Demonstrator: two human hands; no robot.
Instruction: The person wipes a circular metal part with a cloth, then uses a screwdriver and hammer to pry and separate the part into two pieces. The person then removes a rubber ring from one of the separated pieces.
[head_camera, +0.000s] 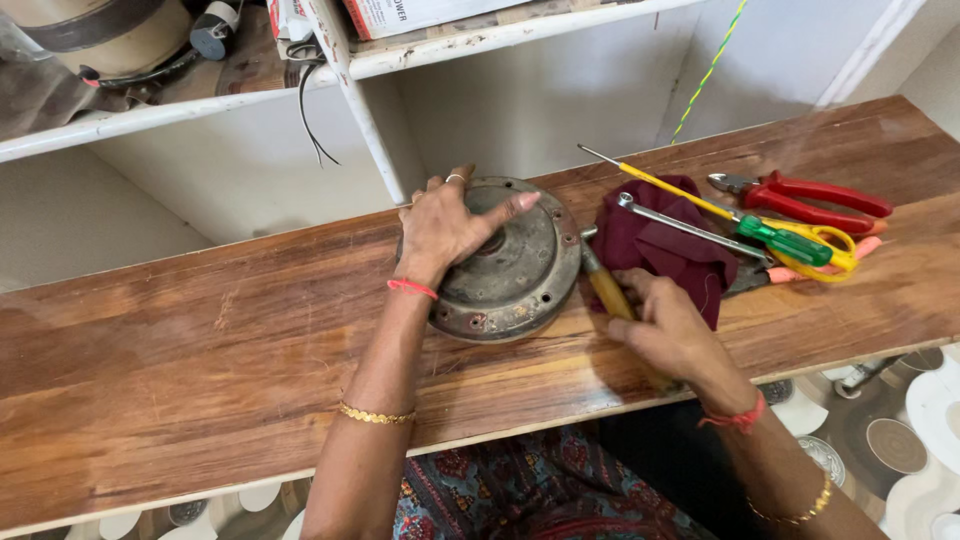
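the round, rusty metal motor housing (505, 262) lay flat on the wooden workbench (200, 350), near its back edge, domed face up, so its axis pointed straight upward with no long side to speak of. the left hand (447, 228) lay spread over its hub, fingers splayed, apparently pinning it against turning. the right hand (668, 330) was clenched on a wooden-handled tool (606, 288), whose long axis ran up and left, tip at the housing's right rim, likely for prying. beyond lay a maroon cloth (665, 250), a spanner (690, 228), a green-handled screwdriver (790, 240), yellow scissors (835, 255) and red pliers (810, 200).
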